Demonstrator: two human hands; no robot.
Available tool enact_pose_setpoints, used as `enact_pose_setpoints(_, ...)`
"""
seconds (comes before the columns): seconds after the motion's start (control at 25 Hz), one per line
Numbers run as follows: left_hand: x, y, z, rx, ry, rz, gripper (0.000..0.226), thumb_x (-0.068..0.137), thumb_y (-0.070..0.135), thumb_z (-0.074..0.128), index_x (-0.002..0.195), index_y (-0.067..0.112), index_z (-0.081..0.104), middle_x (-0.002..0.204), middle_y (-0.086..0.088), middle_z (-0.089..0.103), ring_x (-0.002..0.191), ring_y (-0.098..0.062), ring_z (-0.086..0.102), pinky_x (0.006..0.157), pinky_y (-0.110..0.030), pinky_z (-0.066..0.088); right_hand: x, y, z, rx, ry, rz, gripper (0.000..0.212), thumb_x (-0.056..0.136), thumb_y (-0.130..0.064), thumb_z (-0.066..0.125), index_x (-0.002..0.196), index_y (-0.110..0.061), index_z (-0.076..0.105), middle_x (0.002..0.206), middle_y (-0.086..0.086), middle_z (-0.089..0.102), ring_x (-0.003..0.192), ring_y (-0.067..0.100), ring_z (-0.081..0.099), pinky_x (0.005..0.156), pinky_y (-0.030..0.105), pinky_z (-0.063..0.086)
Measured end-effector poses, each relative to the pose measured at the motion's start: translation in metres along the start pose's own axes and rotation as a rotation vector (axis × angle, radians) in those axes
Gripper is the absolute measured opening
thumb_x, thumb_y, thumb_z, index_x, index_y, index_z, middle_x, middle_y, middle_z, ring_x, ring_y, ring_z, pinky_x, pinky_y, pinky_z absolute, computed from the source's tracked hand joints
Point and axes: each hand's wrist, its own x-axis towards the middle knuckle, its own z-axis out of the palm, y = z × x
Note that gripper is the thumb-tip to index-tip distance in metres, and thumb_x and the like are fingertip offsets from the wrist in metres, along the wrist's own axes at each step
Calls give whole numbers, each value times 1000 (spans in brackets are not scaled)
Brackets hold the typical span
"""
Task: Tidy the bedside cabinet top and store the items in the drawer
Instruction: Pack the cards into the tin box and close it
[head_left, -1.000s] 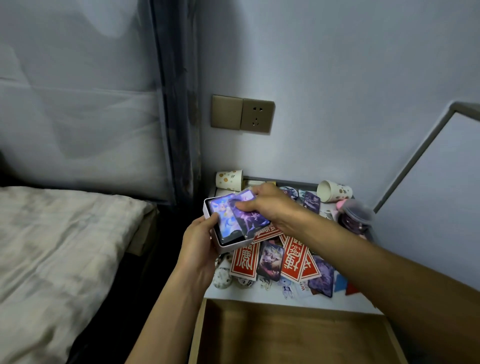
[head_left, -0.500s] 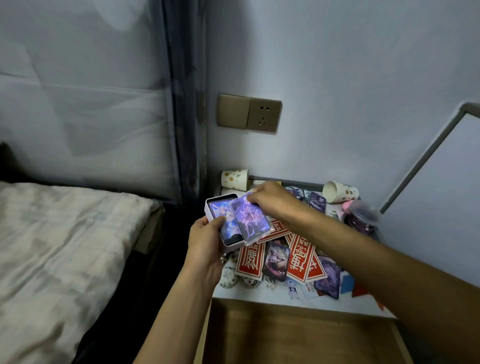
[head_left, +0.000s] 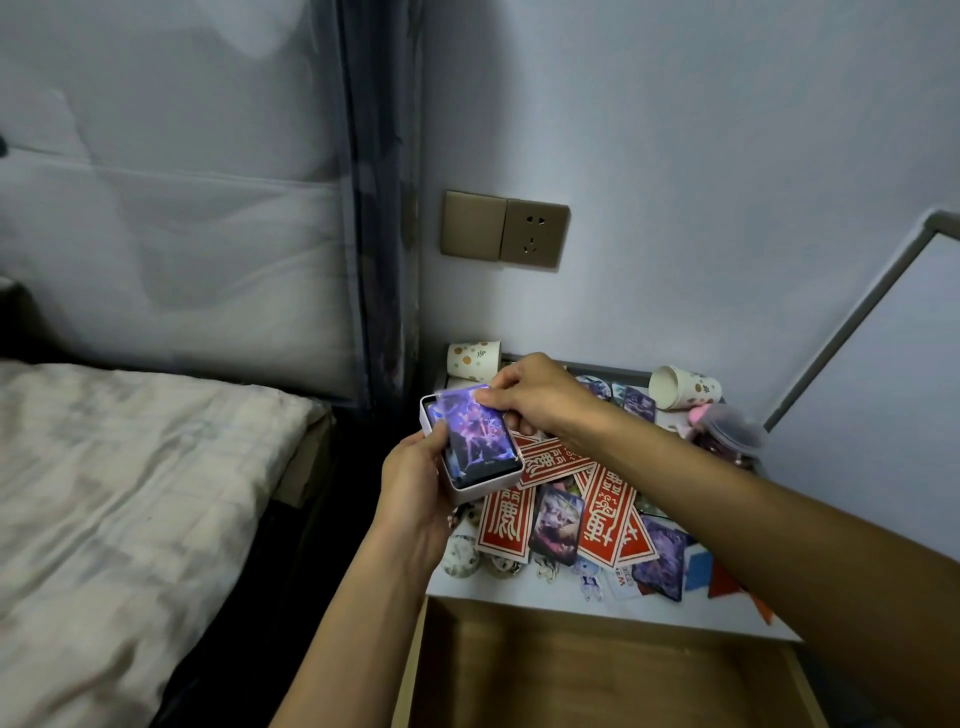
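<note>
My left hand (head_left: 415, 483) grips a small white box (head_left: 485, 486) from its left side, holding it above the left front of the cabinet top (head_left: 571, 603). A purple picture card (head_left: 475, 436) lies in the box's open top, and my right hand (head_left: 535, 397) pinches its far edge. Red cards with white characters (head_left: 605, 512) and more picture cards (head_left: 558, 525) lie scattered on the top. The wooden drawer (head_left: 571, 670) stands pulled open below it.
Two paper cups lie on their sides at the back, one at the left (head_left: 472, 358), one at the right (head_left: 685, 387). A clear jar with a pink item (head_left: 727, 436) sits at the right edge. Round badges (head_left: 462, 556) lie near the front. A bed (head_left: 130, 493) is at the left.
The purple card was tilted over the box's right half; now it lies squarely in the box's opening. Both hands stayed in place on box and card.
</note>
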Motion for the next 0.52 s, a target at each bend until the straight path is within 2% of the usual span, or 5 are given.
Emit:
enact_pose_setpoints(0.12, 1, 1, 1, -10, 3, -3, 37, 101, 24, 47, 124, -3, 59, 113, -26, 68, 110, -44, 63, 103, -62, 41, 1, -3, 1, -50, 20, -2, 11, 90, -20, 68, 83, -11, 67, 53, 0, 60, 32, 1, 47, 34, 12, 34)
enact_pose_setpoints(0.24, -2, -1, 3, 65, 2, 45, 29, 99, 13, 50, 120, -2, 62, 108, -26, 70, 102, -44, 66, 101, -62, 44, -1, -6, 5, -40, -11, 11, 12, 86, -17, 72, 82, -6, 67, 59, 6, 67, 42, 9, 58, 41, 15, 45)
enact_pose_setpoints(0.32, -4, -3, 5, 86, 17, 73, 27, 98, 9, 50, 120, -4, 61, 108, -27, 69, 89, -39, 68, 98, -58, 47, -6, -5, 0, -7, 3, -13, 9, 85, -17, 73, 84, -9, 68, 62, 6, 69, 45, 9, 61, 43, 15, 46)
enact_pose_setpoints(0.4, -5, -4, 7, 67, 50, 67, 27, 98, 7, 50, 120, -6, 59, 111, -28, 68, 81, -33, 66, 92, -54, 49, -17, 7, -13, 39, 91, -60, 5, 86, -17, 72, 88, -13, 69, 65, 3, 70, 47, 6, 62, 43, 15, 44)
enact_pose_setpoints(0.52, -6, -9, 12, 70, 66, 45, 25, 98, 6, 51, 119, -5, 60, 108, -25, 69, 74, -27, 67, 78, -42, 55, -41, 57, -36, -21, 147, -8, 13, 85, -21, 72, 96, -17, 68, 85, -2, 70, 69, 6, 66, 54, 17, 47)
